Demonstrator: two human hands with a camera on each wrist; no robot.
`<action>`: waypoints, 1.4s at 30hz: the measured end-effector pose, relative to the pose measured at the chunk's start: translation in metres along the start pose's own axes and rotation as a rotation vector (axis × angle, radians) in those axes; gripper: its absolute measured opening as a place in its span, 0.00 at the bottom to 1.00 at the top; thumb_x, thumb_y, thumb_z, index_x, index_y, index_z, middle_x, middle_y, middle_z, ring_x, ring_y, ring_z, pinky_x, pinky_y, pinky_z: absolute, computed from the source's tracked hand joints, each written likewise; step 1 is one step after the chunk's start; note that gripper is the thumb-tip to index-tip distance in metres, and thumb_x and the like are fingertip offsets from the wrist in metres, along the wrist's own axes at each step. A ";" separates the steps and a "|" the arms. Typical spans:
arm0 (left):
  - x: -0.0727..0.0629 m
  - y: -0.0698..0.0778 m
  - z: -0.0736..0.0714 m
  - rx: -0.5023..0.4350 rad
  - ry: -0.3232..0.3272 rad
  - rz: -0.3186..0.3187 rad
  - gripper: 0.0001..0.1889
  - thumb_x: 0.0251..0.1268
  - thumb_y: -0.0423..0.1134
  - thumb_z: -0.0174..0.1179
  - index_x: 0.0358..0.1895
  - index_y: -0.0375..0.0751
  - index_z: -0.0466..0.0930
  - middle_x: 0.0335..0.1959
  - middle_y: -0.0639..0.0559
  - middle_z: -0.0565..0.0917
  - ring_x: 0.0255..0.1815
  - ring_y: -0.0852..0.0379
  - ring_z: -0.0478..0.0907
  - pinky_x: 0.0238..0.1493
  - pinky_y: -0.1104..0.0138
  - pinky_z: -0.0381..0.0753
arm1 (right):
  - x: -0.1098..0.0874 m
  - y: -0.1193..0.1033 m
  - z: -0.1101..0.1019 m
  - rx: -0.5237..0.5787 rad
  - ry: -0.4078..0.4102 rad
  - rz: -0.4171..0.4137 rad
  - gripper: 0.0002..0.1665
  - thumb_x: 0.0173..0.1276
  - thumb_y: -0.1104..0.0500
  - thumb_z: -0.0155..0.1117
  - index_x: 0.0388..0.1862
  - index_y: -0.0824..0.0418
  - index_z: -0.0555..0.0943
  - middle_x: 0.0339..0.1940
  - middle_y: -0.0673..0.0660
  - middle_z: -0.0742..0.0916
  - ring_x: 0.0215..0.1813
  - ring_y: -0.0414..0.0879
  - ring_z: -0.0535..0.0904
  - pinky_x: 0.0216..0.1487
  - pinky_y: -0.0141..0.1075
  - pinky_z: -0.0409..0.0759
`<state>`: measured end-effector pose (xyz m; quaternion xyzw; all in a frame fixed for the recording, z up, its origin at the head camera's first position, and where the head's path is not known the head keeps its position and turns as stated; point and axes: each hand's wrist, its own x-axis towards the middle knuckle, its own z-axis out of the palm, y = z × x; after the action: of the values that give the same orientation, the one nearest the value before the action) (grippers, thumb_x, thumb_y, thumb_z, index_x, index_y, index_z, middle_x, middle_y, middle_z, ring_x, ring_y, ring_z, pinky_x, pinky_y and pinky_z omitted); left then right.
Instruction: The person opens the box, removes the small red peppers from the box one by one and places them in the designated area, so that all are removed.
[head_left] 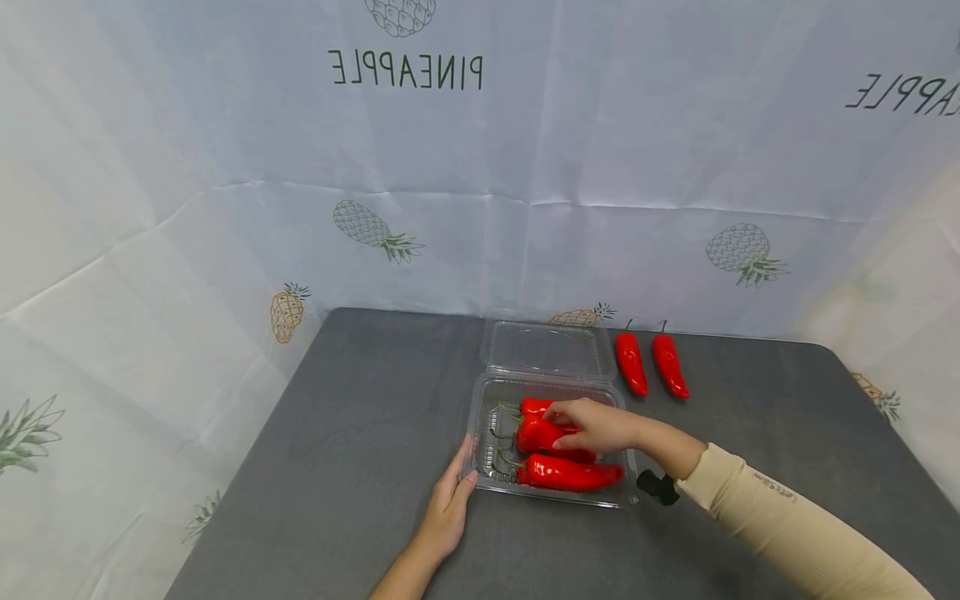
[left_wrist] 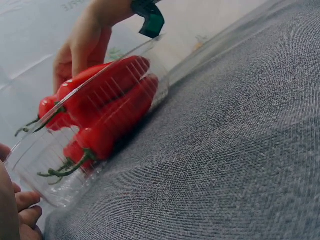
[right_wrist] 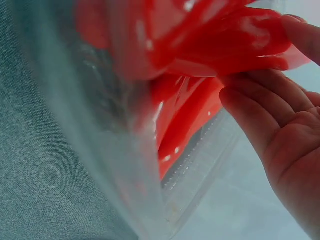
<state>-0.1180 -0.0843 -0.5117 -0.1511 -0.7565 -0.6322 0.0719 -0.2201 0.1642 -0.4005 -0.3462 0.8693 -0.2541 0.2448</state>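
Note:
A clear plastic clamshell container [head_left: 627, 493] lies with its lid [head_left: 543, 348] folded back, and several glossy red peppers with green stems are in its tray. My right hand [head_left: 596, 423] reaches in from the right and holds a red pepper [head_left: 534, 435], thumb on one side and fingers beneath it in the right wrist view. Other peppers lie beside and below it, including a front red pepper [head_left: 573, 473]. My left hand [head_left: 447, 510] holds the container's near left corner, thumb at the front and fingers along the side. Its palm is hidden in the left wrist view.
Two more red peppers, a left one [head_left: 631, 363] and a right one [head_left: 670, 365], lie on the grey table [head_left: 375, 417] right of the lid. A white curtain [head_left: 480, 150] printed with pineapples hangs behind the table. A dark green band [left_wrist: 150, 20] is around my right wrist.

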 end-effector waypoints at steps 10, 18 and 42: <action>0.001 -0.001 0.000 -0.002 -0.004 -0.011 0.26 0.72 0.33 0.42 0.71 0.31 0.53 0.69 0.32 0.62 0.69 0.70 0.54 0.63 0.86 0.50 | 0.000 0.009 -0.003 0.062 0.087 0.002 0.23 0.66 0.54 0.60 0.55 0.67 0.73 0.47 0.57 0.84 0.50 0.51 0.80 0.51 0.42 0.80; 0.001 -0.002 0.000 0.009 -0.005 -0.009 0.26 0.73 0.33 0.41 0.70 0.30 0.53 0.69 0.32 0.61 0.71 0.60 0.54 0.64 0.86 0.49 | -0.004 0.014 -0.006 0.160 0.166 0.069 0.26 0.67 0.52 0.58 0.57 0.68 0.71 0.48 0.59 0.82 0.47 0.48 0.76 0.47 0.38 0.78; 0.001 -0.005 0.002 -0.020 -0.015 -0.036 0.26 0.72 0.33 0.42 0.71 0.30 0.52 0.69 0.33 0.61 0.68 0.74 0.52 0.64 0.86 0.50 | -0.028 0.039 -0.011 0.449 0.273 0.217 0.38 0.73 0.44 0.44 0.76 0.51 0.45 0.61 0.71 0.71 0.47 0.60 0.75 0.40 0.45 0.80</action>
<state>-0.1201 -0.0832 -0.5161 -0.1430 -0.7532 -0.6398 0.0533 -0.2279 0.2118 -0.4089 -0.1510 0.8481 -0.4570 0.2215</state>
